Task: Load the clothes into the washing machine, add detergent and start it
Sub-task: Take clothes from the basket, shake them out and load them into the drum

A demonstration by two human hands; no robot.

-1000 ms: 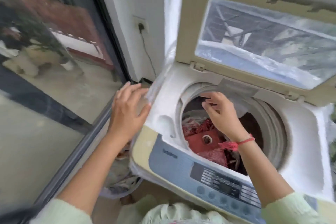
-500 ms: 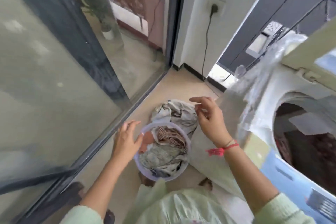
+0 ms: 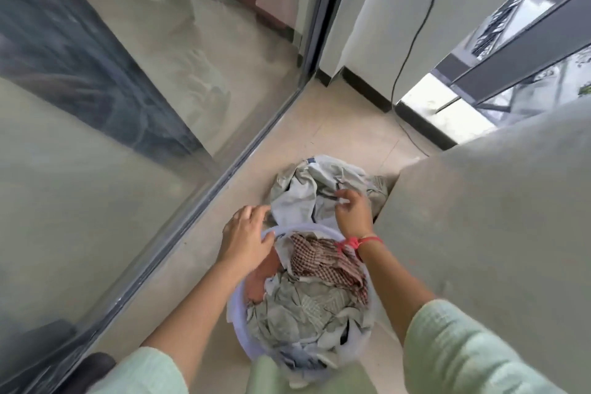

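On the floor between the sliding glass door (image 3: 134, 112) and the grey side of the washing machine (image 3: 486, 221) stands a round lavender basket (image 3: 236, 313), heaped with crumpled clothes. Uppermost in it are a grey-green garment (image 3: 297, 310), a brown-and-white checked cloth (image 3: 323, 261) towards the machine side, and an orange-pink piece (image 3: 262, 275) tucked by the rim nearest the glass. Just beyond the basket, a second pile (image 3: 303, 192) of pale grey and white fabric lies bunched on the tiles, touching the basket's far edge.

The hands are apart. The left hand (image 3: 246, 238) lies flat on the basket's far rim with fingers straight and slightly spread. The right hand (image 3: 353, 213), a red thread (image 3: 359, 241) tied at its wrist, is over the floor pile with fingers curled; whether it grips any cloth cannot be told. Both arms wear pale green sleeves.
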